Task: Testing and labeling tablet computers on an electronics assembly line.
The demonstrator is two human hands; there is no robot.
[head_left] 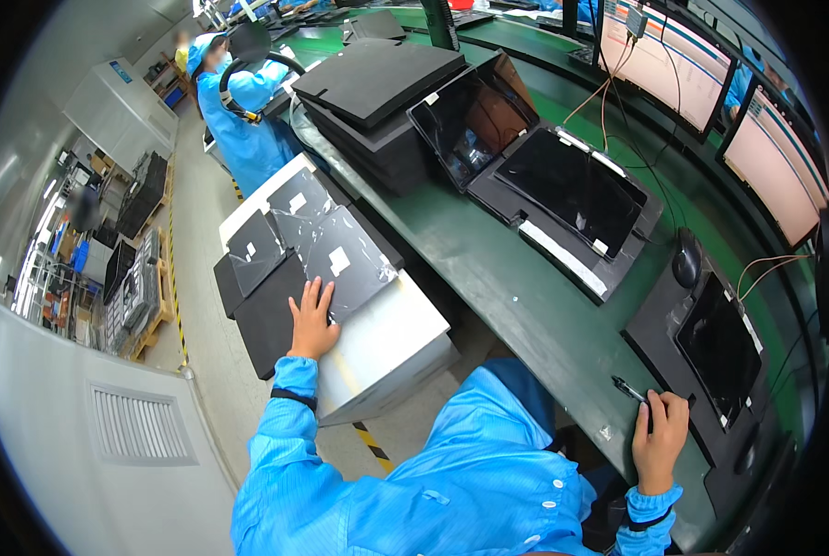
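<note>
My left hand (314, 322) lies flat with its fingers stretched. It rests at the near edge of a dark panel (359, 255) in clear film, where black foam (271, 320) lies beside it. Two more dark panels with white labels, one of them a smaller panel (255, 252), lie close by on the white box (386, 343). On the green bench (563, 371), my right hand (661, 440) is closed around the end of a black pen (626, 385), its tip pointing left. Right of that hand a black screen panel (720, 350) lies on a dark foam pad.
A stack of black foam sheets (382, 83) stands at the back. Nearby, another screen panel (576, 190) lies in front of a propped-up screen (474, 120). A black mouse (686, 258), cables and lit monitors (669, 65) line the right. A co-worker in blue (247, 120) stands far left.
</note>
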